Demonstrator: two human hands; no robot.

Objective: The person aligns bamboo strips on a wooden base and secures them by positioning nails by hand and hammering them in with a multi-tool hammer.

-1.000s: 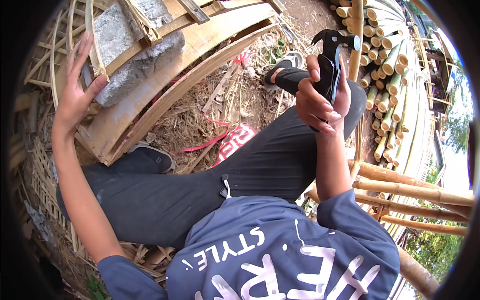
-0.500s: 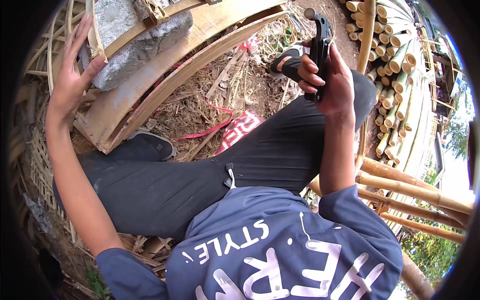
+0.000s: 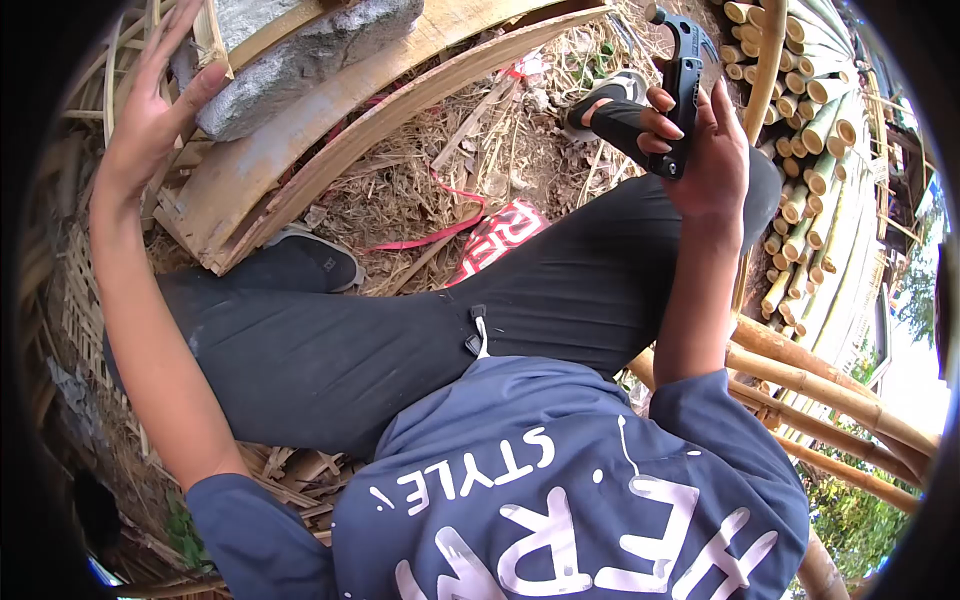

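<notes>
My left hand is at the upper left, its fingers stretched out and the thumb spread apart. The hand rests against the woven bamboo frame, beside an upright bamboo strip. Behind the thumb lies a rough grey stone block, with a curved bamboo strip crossing over it. On the right, my right hand is wrapped around a black hammer, its head pointing up and held above my bent knee.
A curved wooden plank runs beside the stone. Straw, a pink ribbon and a red printed bag lie on the ground. Stacked bamboo poles are at the right, with a bamboo rail below them.
The view has shifted a little, so the scene sits slightly higher and further right. The hammer has turned slightly in my right hand. My left hand stays by the bamboo strip.
</notes>
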